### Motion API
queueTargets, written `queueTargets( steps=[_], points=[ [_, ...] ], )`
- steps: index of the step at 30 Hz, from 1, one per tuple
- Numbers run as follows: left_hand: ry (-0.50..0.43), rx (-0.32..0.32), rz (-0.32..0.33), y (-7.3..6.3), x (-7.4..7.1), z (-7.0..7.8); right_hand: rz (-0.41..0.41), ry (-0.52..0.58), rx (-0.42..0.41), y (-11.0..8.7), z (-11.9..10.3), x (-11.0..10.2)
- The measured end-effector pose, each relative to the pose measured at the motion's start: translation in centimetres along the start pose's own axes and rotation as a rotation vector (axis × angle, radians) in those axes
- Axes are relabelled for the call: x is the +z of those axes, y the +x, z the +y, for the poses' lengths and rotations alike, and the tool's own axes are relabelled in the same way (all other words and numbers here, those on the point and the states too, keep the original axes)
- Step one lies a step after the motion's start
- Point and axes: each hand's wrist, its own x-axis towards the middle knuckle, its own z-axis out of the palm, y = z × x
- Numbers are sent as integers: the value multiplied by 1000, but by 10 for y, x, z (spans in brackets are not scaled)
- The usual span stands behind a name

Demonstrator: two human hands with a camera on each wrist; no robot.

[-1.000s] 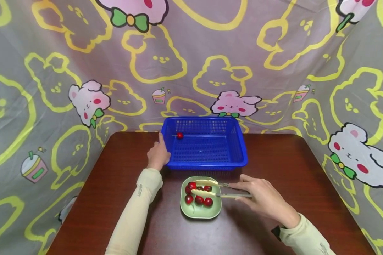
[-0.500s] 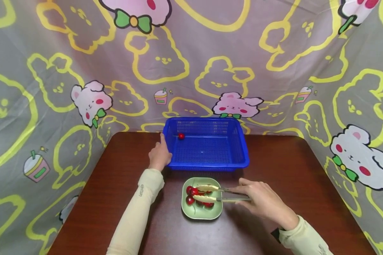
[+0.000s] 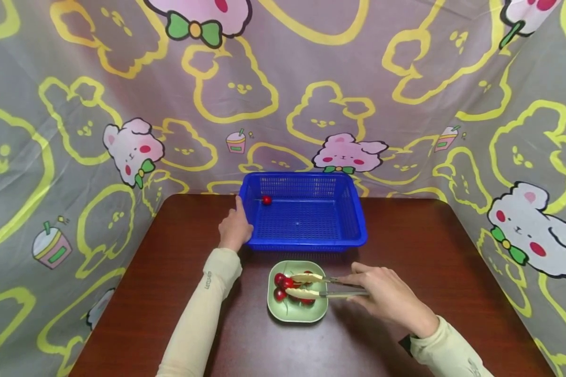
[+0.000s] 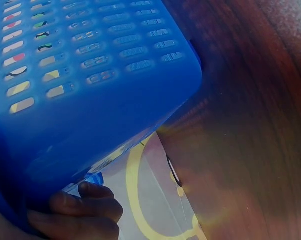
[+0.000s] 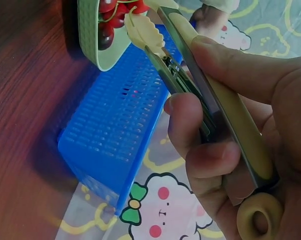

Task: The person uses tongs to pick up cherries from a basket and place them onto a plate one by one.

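My left hand (image 3: 235, 229) is at the left rim of a blue plastic basket (image 3: 306, 243), index finger stretched along the side; in the left wrist view its other fingers (image 4: 85, 212) curl by the rim. My right hand (image 3: 387, 293) grips metal tongs (image 3: 341, 295) with cream scalloped tips, thumb on one arm and fingers round the other. The tips reach in among red cherries (image 3: 280, 295) in a small green dish (image 3: 297, 318), hiding some of them. Whether a cherry is pinched between the tips I cannot tell. One cherry (image 3: 266, 200) lies in the basket's far left corner.
Beneath everything is a dark brown wooden table (image 3: 170, 272) with rounded far corners. A cartoon-print cloth (image 3: 283, 68) hangs behind it and along both sides. The dish stands just in front of the basket.
The tongs have moved down and slightly toward me within the dish, covering cherries at the lower right. My left hand and the basket stay in place.
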Motion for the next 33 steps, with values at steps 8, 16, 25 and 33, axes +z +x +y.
queueTargets(
  steps=[8,16,25,33],
  points=[
    [8,-7,-13,1,1,-1,-7,2,7,0,-1,-1],
    [8,3,0,2,0,-2,-11,5,9,0,-1,0],
    [20,10,-4,0,1,-2,-9,6,14,-1,-2,-1],
    [11,4,6,1,1,-1,41,0,22,1,-2,-8]
  ],
)
